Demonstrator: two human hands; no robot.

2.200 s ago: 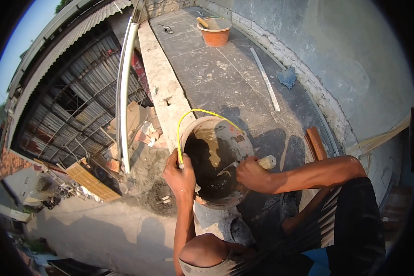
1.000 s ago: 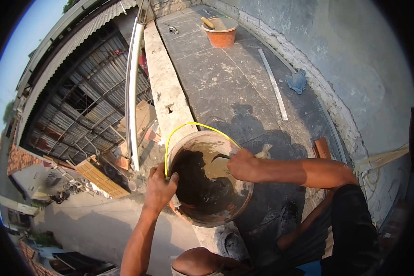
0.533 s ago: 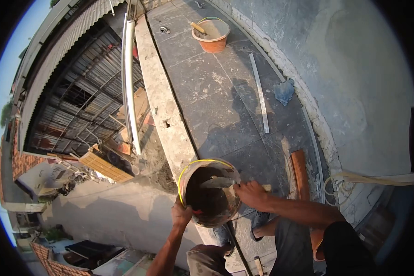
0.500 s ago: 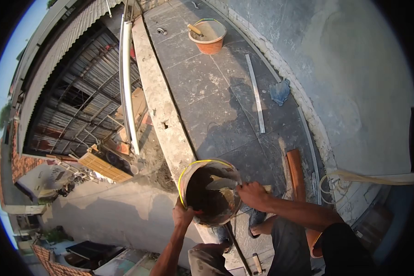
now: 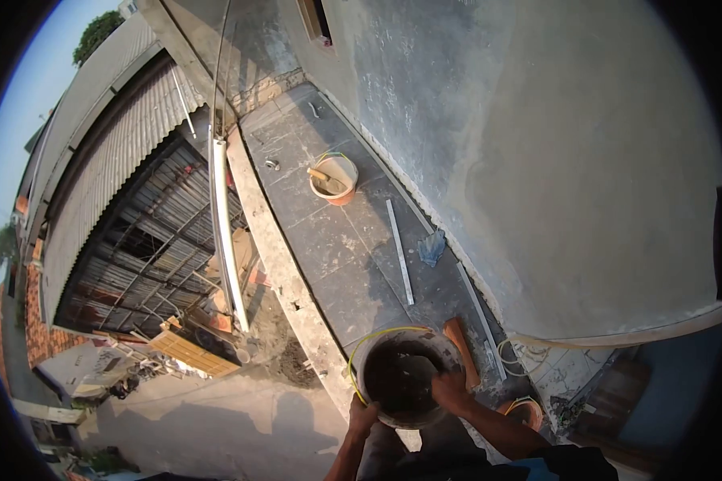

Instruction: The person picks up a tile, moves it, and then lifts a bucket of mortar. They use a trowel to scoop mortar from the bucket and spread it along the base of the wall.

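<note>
A dark, mortar-smeared bucket (image 5: 362,370) with a yellow handle sits low in front of my body, its mouth facing up. My left hand (image 5: 363,417) is closed on the near-left side of its rim, beside the end of the yellow handle. My right hand (image 5: 451,391) is over the right side of the rim, closed around a trowel (image 5: 417,373). The trowel's blade reaches into the dark inside of the bucket. Fingers and shadow hide its grip. What lies deep in the bucket is too dark to make out.
An orange bucket (image 5: 346,198) holding grey mix and a wooden-handled tool stands ahead on dark tiles. A metal strip (image 5: 399,252), blue cloth (image 5: 431,248), brown curved piece (image 5: 460,353) and second orange bucket (image 5: 525,413) lie rightward, near a plastered wall (image 5: 569,160). A ledge (image 5: 265,232) edges a drop leftward.
My view has tilted up, showing more wall. The bucket and both hands now sit lower and farther right in view. My right hand has moved inward over the rim with the trowel.
</note>
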